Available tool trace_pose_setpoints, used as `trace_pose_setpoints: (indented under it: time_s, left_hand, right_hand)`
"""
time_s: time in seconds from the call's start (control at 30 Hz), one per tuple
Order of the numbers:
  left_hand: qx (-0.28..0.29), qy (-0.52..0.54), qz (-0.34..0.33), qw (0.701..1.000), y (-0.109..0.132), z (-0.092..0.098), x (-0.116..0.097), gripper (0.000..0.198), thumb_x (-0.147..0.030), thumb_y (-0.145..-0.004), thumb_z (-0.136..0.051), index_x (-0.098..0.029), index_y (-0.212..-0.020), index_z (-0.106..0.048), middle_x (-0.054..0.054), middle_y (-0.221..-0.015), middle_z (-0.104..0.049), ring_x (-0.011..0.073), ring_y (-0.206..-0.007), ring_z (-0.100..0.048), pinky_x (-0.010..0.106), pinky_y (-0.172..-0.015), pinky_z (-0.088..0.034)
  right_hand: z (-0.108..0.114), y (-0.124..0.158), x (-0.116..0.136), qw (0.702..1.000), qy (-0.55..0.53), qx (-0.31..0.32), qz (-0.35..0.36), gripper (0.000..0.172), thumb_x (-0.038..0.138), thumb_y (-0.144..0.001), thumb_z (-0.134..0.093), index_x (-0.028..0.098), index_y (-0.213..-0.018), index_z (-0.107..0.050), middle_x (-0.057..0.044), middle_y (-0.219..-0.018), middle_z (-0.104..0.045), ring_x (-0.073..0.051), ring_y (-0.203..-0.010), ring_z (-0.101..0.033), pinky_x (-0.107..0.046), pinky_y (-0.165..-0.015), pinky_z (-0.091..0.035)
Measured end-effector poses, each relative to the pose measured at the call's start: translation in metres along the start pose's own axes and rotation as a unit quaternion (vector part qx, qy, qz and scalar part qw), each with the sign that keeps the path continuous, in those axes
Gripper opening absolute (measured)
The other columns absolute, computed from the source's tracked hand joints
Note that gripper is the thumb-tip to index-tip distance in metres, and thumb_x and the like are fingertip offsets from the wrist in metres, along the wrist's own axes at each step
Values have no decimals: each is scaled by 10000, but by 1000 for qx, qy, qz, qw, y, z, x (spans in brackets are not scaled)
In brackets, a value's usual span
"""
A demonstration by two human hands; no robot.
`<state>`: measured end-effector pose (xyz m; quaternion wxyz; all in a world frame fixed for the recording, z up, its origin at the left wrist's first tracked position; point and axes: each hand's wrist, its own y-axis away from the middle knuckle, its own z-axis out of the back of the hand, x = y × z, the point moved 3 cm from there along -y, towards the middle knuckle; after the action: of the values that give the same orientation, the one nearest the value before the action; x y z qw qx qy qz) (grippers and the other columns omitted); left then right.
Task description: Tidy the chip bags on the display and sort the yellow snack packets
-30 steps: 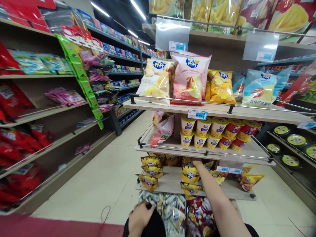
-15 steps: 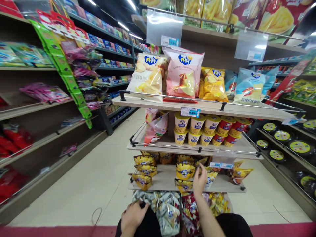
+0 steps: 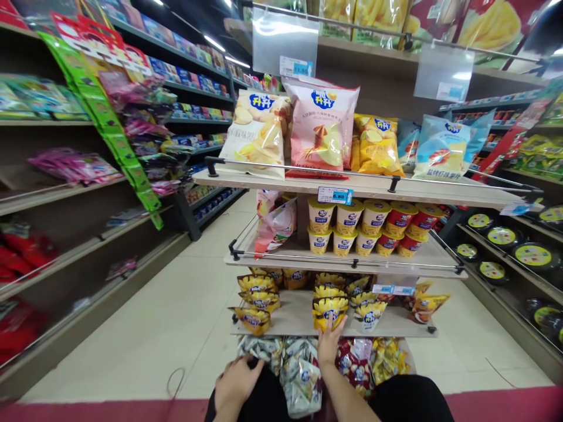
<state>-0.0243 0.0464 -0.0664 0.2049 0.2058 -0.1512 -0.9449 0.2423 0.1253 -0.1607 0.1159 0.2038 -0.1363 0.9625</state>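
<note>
Bare forearms, black legwear, probably trousers

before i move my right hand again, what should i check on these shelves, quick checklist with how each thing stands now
1. Right hand at the yellow bag: ok, fingers against its front.
2. Firm grip on that bag: cannot tell, the hand hides part of it.
3. Left hand clear of the bags on the lower shelf: ok, it rests on the knee.
4. Cups on the shelf above upright: ok, stacked two high.
5. Front pink bag left of the cups upright: not ok, it leans.
</note>
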Motion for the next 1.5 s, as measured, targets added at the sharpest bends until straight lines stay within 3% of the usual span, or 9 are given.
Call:
trace_pose_setpoints:
  time_s: [0.47,0.8,0.97,1.07,1.13,1.2,1.27,1.37,1.5]
  left_hand:
    - [2,14,2,1000,-2,-2,5,574,-558,-806,-395,-212,-1150,-698,131,-1271,-688,337,-1231,-588,477,-1007,-447]
    - [9,6,2,1000,-4,-3,3,609,-581,-810,-378,-192,-1158,-692,151,-1254,-690,355,-1234,-584,494,-1009,-443]
    - [12,12,-2,1000,-2,-1,1,623,-585,-810,-386,-184,-1186,-678,155,-1272,-679,357,-1233,-580,509,-1010,-437]
    - [14,15,-1,1000,-3,-3,4,618,-581,-809,-392,-188,-1197,-671,148,-1294,-669,355,-1247,-569,511,-1019,-428]
    - [14,17,1,1000,-4,-5,6,611,-578,-808,-396,-195,-1200,-668,137,-1302,-666,349,-1259,-562,505,-1030,-422]
    - [11,18,1,1000,-5,-6,8,600,-581,-805,-400,-207,-1186,-675,125,-1296,-673,343,-1258,-567,497,-1029,-426]
    - [7,16,1,1000,-6,-5,8,582,-582,-800,-403,-220,-1156,-689,116,-1285,-682,338,-1252,-576,486,-1019,-437]
    - [4,15,4,1000,-7,-4,7,562,-569,-796,-409,-221,-1128,-701,116,-1282,-684,332,-1250,-579,475,-1007,-446]
    - [-2,22,4,1000,-9,-5,7,564,-558,-797,-410,-212,-1140,-695,125,-1267,-688,336,-1241,-580,496,-1014,-435]
  right_hand:
    - [10,-17,11,996,36,-34,-71,635,298,-933,-420,179,-1546,-306,-252,-1599,-132,-415,-1256,-499,-533,-1003,-407]
    - [17,0,13,994,-22,-106,-7,864,518,-886,-474,43,-1535,-160,-311,-1591,4,-458,-1444,-155,-607,-1090,-268]
    - [59,-17,27,974,-72,-198,82,882,620,-921,-436,58,-1525,-125,-332,-1567,-83,-428,-1454,-142,-619,-1050,-305]
    - [100,-57,34,965,-75,-234,94,679,535,-966,-406,109,-1485,-298,-266,-1542,-267,-372,-1423,-259,-574,-1061,-325]
    - [123,-95,37,980,-32,-184,70,479,398,-1003,-326,132,-1364,-494,-213,-1479,-413,-336,-1378,-354,-527,-1080,-327]
    - [135,-136,38,996,74,-27,45,437,248,-985,-288,77,-1226,-610,-230,-1305,-574,-328,-1293,-468,-462,-1064,-362]
    - [143,-172,40,993,99,42,50,352,162,-905,-396,61,-1051,-700,-228,-1084,-681,-323,-1097,-609,-417,-992,-427]
    - [145,-209,42,986,116,104,66,317,112,-817,-498,109,-1025,-737,-185,-1053,-716,-294,-994,-662,-360,-911,-484]
    - [145,-218,45,974,133,142,113,351,230,-911,-477,205,-1175,-707,-105,-1193,-699,-252,-1106,-638,-332,-997,-449]
